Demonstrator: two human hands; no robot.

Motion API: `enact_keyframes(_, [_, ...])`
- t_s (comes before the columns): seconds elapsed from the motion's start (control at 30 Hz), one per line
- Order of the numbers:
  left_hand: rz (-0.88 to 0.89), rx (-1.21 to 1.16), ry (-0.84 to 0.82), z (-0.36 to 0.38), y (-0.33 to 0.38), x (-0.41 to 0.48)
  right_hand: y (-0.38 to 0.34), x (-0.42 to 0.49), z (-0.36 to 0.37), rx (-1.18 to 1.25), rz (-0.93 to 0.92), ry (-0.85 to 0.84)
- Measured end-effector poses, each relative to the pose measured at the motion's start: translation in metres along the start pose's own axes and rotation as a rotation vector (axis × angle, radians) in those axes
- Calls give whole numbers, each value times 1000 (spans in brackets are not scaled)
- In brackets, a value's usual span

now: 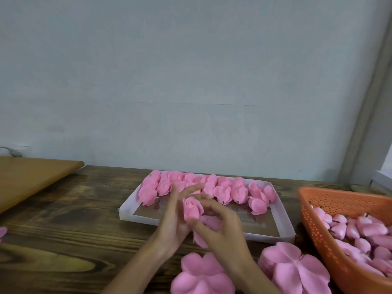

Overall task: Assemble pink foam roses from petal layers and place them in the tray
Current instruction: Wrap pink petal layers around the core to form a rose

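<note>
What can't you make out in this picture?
Head view.
Fingers of the left hand: motion-blurred, grip unclear.
Base of the rose: hidden behind the right hand.
Right part of the basket: cut off by the right edge.
Both petal stacks: cut off by the bottom edge.
The pink piece at the left edge: mostly out of frame.

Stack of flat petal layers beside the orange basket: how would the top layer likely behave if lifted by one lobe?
The stack of petal layers shows thin, softly creased sheets, so the top one would probably droop. Thin foam is likely very light and may slide if nudged. Lobes join at a small centre, which might tear.
</note>
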State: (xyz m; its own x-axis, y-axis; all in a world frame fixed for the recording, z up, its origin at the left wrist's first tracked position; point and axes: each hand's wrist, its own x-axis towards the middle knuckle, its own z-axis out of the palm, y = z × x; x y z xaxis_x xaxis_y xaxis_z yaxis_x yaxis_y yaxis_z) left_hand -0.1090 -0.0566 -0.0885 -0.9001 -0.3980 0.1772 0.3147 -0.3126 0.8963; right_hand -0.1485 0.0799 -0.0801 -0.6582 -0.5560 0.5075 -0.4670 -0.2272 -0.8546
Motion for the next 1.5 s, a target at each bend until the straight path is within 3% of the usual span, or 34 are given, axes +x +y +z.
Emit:
enact_keyframes(0.3, [20, -64, 135, -22, -4, 17, 1, 7, -7, 175, 9, 64])
enact_keyframes(0.63, [85, -17, 195, -11, -1, 13, 3, -2, -4, -54, -69, 88])
enact_keyframes(0.87, [142, 0, 123, -13, -2, 12, -1, 1, -7, -85, -68, 109])
enact_keyframes(1.1, [172, 119, 135, -11, 2, 7, -3, 2, -8, 56, 23, 77])
enact_keyframes(1.23, [98, 51, 134, -7, 9, 5, -3, 5, -13, 82, 26, 140])
enact_keyframes(1.33, [121, 34, 25, -13, 8, 9, -2, 9, -17, 166, 72, 178])
enact_keyframes(1.5, [-22, 216, -74, -14, -3, 8, -2, 13, -26, 167, 75, 233])
